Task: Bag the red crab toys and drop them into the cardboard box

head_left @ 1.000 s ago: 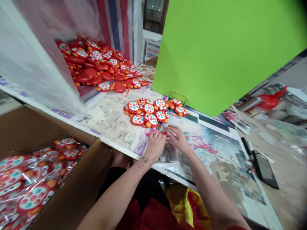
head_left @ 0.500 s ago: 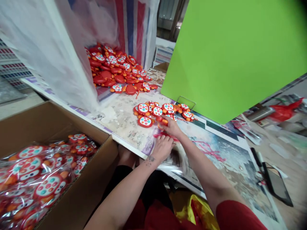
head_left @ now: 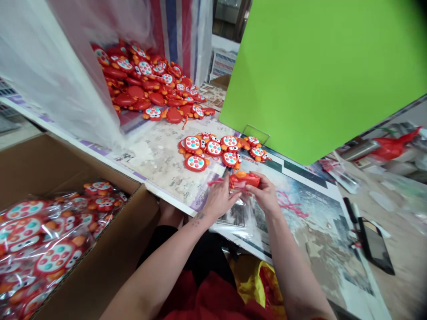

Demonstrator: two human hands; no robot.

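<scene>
A red crab-shaped toy [head_left: 245, 180] with orange parts is held over the near part of the table, its back turned toward me. My right hand [head_left: 267, 193] grips its right end between thumb and fingers. At its left end, my left hand [head_left: 218, 198] has the index finger and thumb against it; pink string pokes out behind that hand. Clear plastic bags [head_left: 238, 215] lie beneath both hands. Just beyond is a small group of crab toys [head_left: 213, 148], with white button panels facing up.
A big pile of crab toys [head_left: 143, 89] spills from a striped woven bag [head_left: 171, 26] at back left. An open cardboard box [head_left: 133, 200] of bagged toys stands at left. A green board [head_left: 300, 80] rises at back right. Pink strings [head_left: 292, 204] and a dark phone-like object [head_left: 376, 246] lie rightward.
My right hand has drawn one crab toy from the group toward me and turned it. My left hand has come up from the plastic bags to meet it. The view has shifted slightly.
</scene>
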